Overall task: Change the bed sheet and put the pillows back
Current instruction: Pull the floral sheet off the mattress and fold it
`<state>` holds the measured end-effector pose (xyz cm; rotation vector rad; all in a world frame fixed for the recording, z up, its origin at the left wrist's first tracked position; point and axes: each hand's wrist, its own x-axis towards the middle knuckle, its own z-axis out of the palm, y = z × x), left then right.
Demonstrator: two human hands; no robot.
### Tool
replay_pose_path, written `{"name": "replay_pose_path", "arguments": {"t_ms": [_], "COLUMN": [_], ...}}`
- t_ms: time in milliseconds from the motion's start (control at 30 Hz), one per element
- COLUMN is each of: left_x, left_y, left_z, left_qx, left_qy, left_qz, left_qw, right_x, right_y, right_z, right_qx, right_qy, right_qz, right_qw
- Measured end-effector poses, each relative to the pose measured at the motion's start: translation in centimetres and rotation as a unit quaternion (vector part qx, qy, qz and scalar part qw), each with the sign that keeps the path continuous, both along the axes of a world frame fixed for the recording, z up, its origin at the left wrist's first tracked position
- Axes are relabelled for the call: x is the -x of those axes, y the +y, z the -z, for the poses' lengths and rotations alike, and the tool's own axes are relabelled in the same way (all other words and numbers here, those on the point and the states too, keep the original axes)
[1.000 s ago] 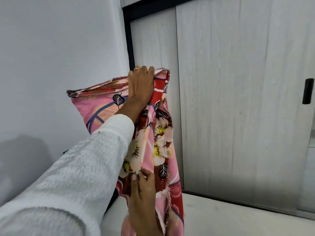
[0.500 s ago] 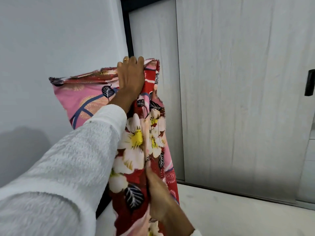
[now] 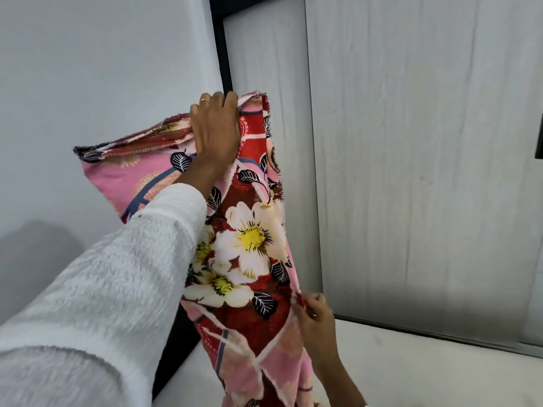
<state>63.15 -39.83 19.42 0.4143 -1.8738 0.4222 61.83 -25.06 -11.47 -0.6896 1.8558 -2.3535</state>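
Hanging in front of the wardrobe doors (image 3: 411, 171), the floral sheet (image 3: 249, 245) drapes down from the left hand (image 3: 216, 133), whose curled fingers clutch its bunched top edge; below that grip, the right hand (image 3: 316, 315) pinches the sheet's right edge.

My right hand (image 3: 316, 311), which a second ago lay against the middle of the floral sheet (image 3: 249, 239), now pinches its right edge lower down; the big white flowers now show.
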Motion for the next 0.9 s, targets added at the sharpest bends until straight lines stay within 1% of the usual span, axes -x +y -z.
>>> {"name": "replay_pose_path", "arguments": {"t_ms": [33, 100, 233, 300, 400, 467, 533, 567, 633, 700, 800, 833, 900], "left_x": [0.0, 0.0, -0.3, -0.4, -0.4, -0.3, 0.1, 0.2, 0.4, 0.4, 0.1, 0.0, -0.2], "left_y": [0.0, 0.2, 0.4, 0.3, 0.0, 0.1, 0.2, 0.3, 0.4, 0.5, 0.4, 0.4, 0.0], "left_z": [0.0, 0.0, -0.2, -0.2, 0.0, 0.2, 0.2, 0.2, 0.3, 0.5, 0.6, 0.5, 0.5], "left_qx": [0.000, -0.001, -0.002, -0.003, -0.014, -0.021, -0.031, -0.035, -0.041, -0.046, -0.046, -0.044, -0.039], "left_qy": [0.002, 0.006, 0.014, 0.012, 0.001, -0.007, -0.018, -0.027, -0.041, -0.046, -0.035, -0.031, -0.023], "left_qz": [0.004, 0.013, 0.014, 0.008, -0.010, -0.013, -0.019, -0.025, -0.035, -0.038, -0.037, -0.037, -0.034], "left_qw": [1.000, 1.000, 1.000, 1.000, 1.000, 1.000, 0.999, 0.999, 0.998, 0.997, 0.998, 0.998, 0.998], "right_x": [0.2, 0.7, 1.3, 0.7, -1.6, -4.6, -8.1, -9.6, -11.1, -10.9, -9.6, -9.1, -7.8], "right_y": [-0.3, -1.0, -2.0, -1.8, -1.3, -1.4, -2.0, -2.5, -2.6, -2.2, -1.4, -0.8, 0.4], "right_z": [0.1, 0.5, 0.7, 0.2, -1.2, -2.2, -2.7, -2.8, -2.9, -2.9, -2.6, -2.6, -2.5], "right_qx": [-0.023, -0.054, -0.059, -0.031, 0.039, 0.064, 0.070, 0.055, 0.035, 0.042, 0.030, 0.021, -0.003], "right_qy": [0.007, -0.009, -0.033, -0.044, -0.039, -0.037, -0.003, 0.030, 0.073, 0.043, -0.024, -0.035, -0.025], "right_qz": [0.010, -0.014, -0.086, -0.103, -0.087, -0.127, -0.232, -0.254, -0.251, -0.250, -0.310, -0.337, -0.369], "right_qw": [1.000, 0.998, 0.994, 0.993, 0.995, 0.989, 0.970, 0.965, 0.965, 0.966, 0.950, 0.941, 0.929]}}
